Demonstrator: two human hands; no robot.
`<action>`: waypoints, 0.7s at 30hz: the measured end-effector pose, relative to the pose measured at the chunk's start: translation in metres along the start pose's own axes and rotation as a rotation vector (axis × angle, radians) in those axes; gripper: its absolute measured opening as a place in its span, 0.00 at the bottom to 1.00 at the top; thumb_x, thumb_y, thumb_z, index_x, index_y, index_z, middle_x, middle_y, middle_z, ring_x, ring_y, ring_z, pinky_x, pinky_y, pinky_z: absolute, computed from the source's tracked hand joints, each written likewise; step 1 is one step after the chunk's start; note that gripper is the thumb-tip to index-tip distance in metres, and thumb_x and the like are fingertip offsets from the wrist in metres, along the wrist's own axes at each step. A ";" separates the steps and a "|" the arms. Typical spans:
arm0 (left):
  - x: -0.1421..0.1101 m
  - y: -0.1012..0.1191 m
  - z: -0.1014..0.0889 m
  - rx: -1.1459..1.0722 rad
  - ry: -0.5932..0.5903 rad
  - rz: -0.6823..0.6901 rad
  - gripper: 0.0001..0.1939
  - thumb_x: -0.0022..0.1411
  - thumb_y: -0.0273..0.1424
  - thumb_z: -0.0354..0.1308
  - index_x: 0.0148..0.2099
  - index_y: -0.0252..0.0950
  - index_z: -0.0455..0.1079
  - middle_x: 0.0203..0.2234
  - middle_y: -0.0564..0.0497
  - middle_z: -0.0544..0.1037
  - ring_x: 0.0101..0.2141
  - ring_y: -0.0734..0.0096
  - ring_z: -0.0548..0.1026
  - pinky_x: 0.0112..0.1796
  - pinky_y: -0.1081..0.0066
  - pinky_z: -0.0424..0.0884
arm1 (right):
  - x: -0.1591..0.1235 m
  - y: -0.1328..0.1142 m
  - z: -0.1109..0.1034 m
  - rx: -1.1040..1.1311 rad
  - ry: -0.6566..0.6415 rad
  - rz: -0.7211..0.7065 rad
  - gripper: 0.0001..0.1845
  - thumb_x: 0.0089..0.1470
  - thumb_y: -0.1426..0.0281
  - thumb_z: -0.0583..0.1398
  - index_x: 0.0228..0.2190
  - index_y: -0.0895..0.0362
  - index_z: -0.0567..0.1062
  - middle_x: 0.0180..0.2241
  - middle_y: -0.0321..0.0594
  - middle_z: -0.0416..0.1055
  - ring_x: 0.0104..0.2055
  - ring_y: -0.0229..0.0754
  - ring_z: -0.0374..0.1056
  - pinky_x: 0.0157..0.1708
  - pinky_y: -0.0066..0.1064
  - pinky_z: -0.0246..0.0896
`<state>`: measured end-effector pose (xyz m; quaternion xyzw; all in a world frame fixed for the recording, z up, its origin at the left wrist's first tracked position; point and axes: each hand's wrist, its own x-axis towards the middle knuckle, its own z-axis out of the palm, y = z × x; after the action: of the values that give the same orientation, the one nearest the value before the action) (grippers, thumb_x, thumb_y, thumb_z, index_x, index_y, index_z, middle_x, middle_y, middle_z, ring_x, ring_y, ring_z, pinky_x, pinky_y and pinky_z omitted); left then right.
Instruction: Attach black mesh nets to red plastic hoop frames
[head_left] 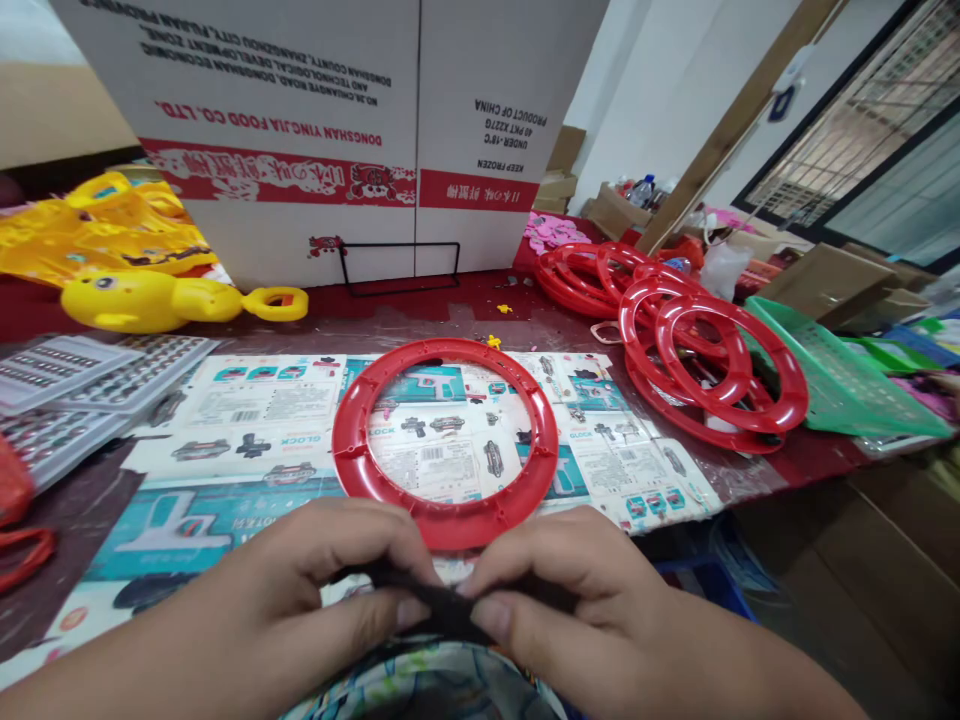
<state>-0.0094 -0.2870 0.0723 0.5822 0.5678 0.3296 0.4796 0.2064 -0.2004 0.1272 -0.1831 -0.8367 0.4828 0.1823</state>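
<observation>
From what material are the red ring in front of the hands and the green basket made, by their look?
Red ring: probably glossy moulded plastic; bright highlights and small ribs show.

Green basket: likely thin plastic, slightly see-through and smooth; its wall has many small holes.

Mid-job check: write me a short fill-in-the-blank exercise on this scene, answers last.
The left hand and right hand pinch an item coloured ____.
The yellow toy lies toward the person's ____ side.
Printing on the white carton appears upside ____.
The basket beside the stacked red rings is ____.

Missing words: black; left; down; green.
</observation>
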 end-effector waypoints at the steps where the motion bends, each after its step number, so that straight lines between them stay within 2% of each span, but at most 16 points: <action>1: -0.005 -0.001 -0.001 0.040 0.032 0.043 0.10 0.59 0.42 0.57 0.35 0.47 0.77 0.30 0.53 0.79 0.32 0.67 0.76 0.35 0.73 0.73 | -0.001 -0.002 -0.001 -0.029 -0.021 -0.012 0.06 0.57 0.71 0.61 0.34 0.59 0.78 0.25 0.34 0.74 0.25 0.29 0.66 0.27 0.17 0.61; 4: -0.009 0.006 -0.008 0.095 0.074 0.095 0.12 0.61 0.44 0.55 0.34 0.49 0.78 0.24 0.54 0.78 0.26 0.70 0.74 0.27 0.77 0.70 | 0.005 -0.003 -0.006 -0.091 -0.029 -0.054 0.07 0.57 0.68 0.63 0.32 0.58 0.79 0.24 0.35 0.75 0.24 0.30 0.67 0.27 0.19 0.60; 6: 0.003 0.015 -0.017 0.081 0.089 0.109 0.15 0.61 0.46 0.54 0.32 0.46 0.77 0.22 0.54 0.76 0.24 0.71 0.73 0.25 0.77 0.68 | 0.021 0.000 -0.011 -0.163 0.058 -0.063 0.08 0.57 0.66 0.63 0.29 0.56 0.79 0.23 0.34 0.74 0.24 0.31 0.66 0.27 0.21 0.60; 9: 0.045 0.024 -0.033 -0.039 0.152 0.062 0.17 0.60 0.48 0.56 0.31 0.41 0.74 0.22 0.54 0.74 0.24 0.71 0.70 0.23 0.76 0.66 | 0.061 0.020 -0.025 -0.169 0.219 0.033 0.08 0.56 0.66 0.62 0.27 0.56 0.78 0.25 0.33 0.73 0.27 0.32 0.66 0.30 0.23 0.60; 11: 0.082 0.021 -0.045 -0.160 0.183 -0.013 0.15 0.58 0.46 0.59 0.32 0.39 0.71 0.24 0.54 0.74 0.26 0.71 0.71 0.26 0.75 0.67 | 0.090 0.042 -0.035 -0.031 0.232 0.154 0.05 0.55 0.68 0.62 0.29 0.57 0.77 0.28 0.34 0.73 0.30 0.33 0.67 0.31 0.24 0.61; 13: 0.119 0.012 -0.057 -0.173 0.157 -0.070 0.14 0.57 0.44 0.60 0.35 0.37 0.71 0.25 0.54 0.74 0.28 0.71 0.71 0.29 0.74 0.66 | 0.117 0.070 -0.044 0.069 0.210 0.273 0.04 0.54 0.70 0.61 0.32 0.57 0.76 0.30 0.35 0.74 0.31 0.34 0.67 0.33 0.26 0.62; 17: 0.177 -0.014 -0.078 0.128 0.074 -0.097 0.15 0.60 0.44 0.54 0.35 0.37 0.70 0.24 0.53 0.73 0.27 0.69 0.69 0.29 0.71 0.61 | 0.157 0.122 -0.057 -0.048 0.165 0.416 0.07 0.54 0.68 0.60 0.29 0.59 0.76 0.28 0.37 0.73 0.30 0.35 0.65 0.31 0.27 0.59; 19: 0.197 -0.028 -0.085 0.333 0.092 -0.042 0.17 0.62 0.44 0.50 0.34 0.37 0.70 0.26 0.51 0.74 0.30 0.65 0.70 0.32 0.67 0.63 | 0.171 0.140 -0.060 -0.180 0.145 0.439 0.08 0.54 0.67 0.60 0.28 0.59 0.75 0.26 0.36 0.71 0.28 0.34 0.62 0.28 0.27 0.55; 21: 0.213 -0.043 -0.090 0.497 0.155 0.059 0.17 0.62 0.43 0.49 0.34 0.37 0.71 0.32 0.47 0.76 0.37 0.59 0.71 0.41 0.59 0.65 | 0.181 0.152 -0.061 -0.301 0.132 0.453 0.09 0.56 0.67 0.59 0.27 0.59 0.75 0.25 0.35 0.71 0.27 0.34 0.62 0.28 0.27 0.53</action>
<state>-0.0784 -0.0668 0.0271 0.6715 0.6492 0.2377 0.2669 0.0987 0.0032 0.0457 -0.4216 -0.8231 0.3687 0.0944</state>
